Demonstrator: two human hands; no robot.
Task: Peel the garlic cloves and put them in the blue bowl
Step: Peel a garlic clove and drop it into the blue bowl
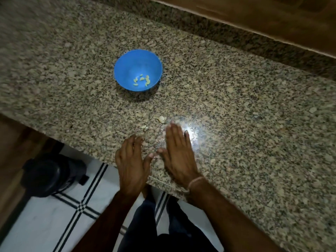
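Lying palm-down over the near edge of the granite bench (236,106), both hands hold nothing. Left hand (131,164): fingers loosely spread, tips bent down toward the stone, thumb out to the right. Right hand (177,155): flat, fingers straight and close together, thumb reaching left toward the left thumb, tips near but apart. Cannot tell whether the palms touch the bench. Thread bracelet (195,181) on the right wrist.

Blue bowl (127,59) stands upright farther in, far and left of the hands and well apart from them. Several pale peeled cloves (142,80) lie in its bottom. Unpeeled garlic piece (161,118) sits on the bench just beyond the right fingertips; a smaller clove (144,126) lies near it, between the two hands' fingertips. Bright glare (190,132) on the stone beside the right hand.

Below the bench edge: white tiled floor (45,224) with dark stripes, a black object (52,173) at left, blurred.
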